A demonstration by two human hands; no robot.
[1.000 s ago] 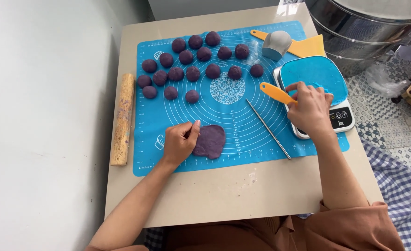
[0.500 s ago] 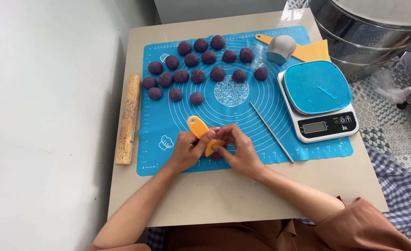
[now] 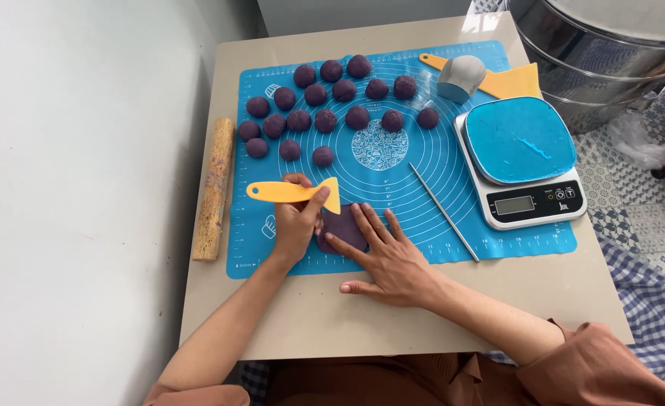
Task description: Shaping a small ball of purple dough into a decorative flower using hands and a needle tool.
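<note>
Now the left hand (image 3: 296,225) grasps a yellow scraper (image 3: 295,192) over the blue mat (image 3: 423,225), near its front edge; the right hand (image 3: 389,259), fingers released flat, presses the purple dough piece (image 3: 341,227) just beside it

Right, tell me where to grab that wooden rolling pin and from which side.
Grip the wooden rolling pin around its middle, coming straight down from above. It lies flat on the table, lengthwise along the left edge of the blue mat, with bare table on its outer side, so fingers could probably close across its narrow width there. The left hand, nearest to it, holds a yellow scraper.
</note>
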